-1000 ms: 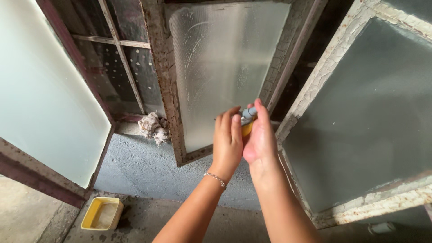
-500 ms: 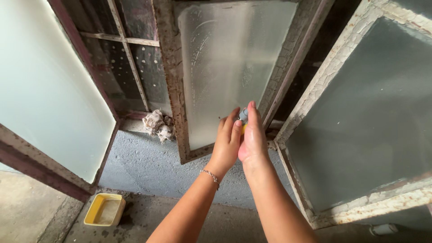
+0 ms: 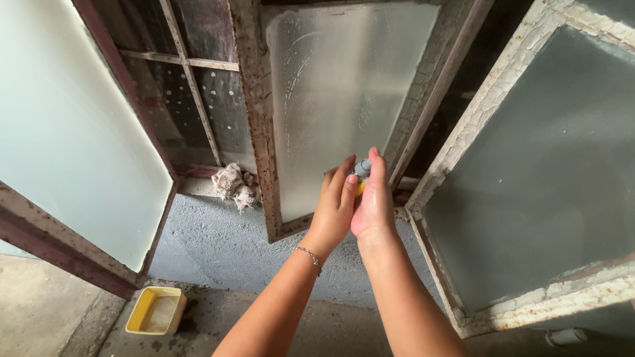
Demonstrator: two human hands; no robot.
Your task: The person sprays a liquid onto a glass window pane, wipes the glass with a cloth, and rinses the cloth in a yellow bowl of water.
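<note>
Head view: small tool with grey tip and yellow body (image 3: pixel 360 173), clamped between left hand (image 3: pixel 334 211) and right hand (image 3: pixel 372 201), just in front of the frosted window pane (image 3: pixel 337 99), near its lower right corner. Fingers pressed together around it. Probably light, rigid, slippery when wet; best gripped round the yellow body.

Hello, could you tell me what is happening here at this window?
A person holds a small grey and yellow tool between both hands, left hand and right hand, before a frosted glass pane in a peeling wooden frame. A crumpled rag lies on the sill. A yellow plastic tub stands on the floor.
</note>
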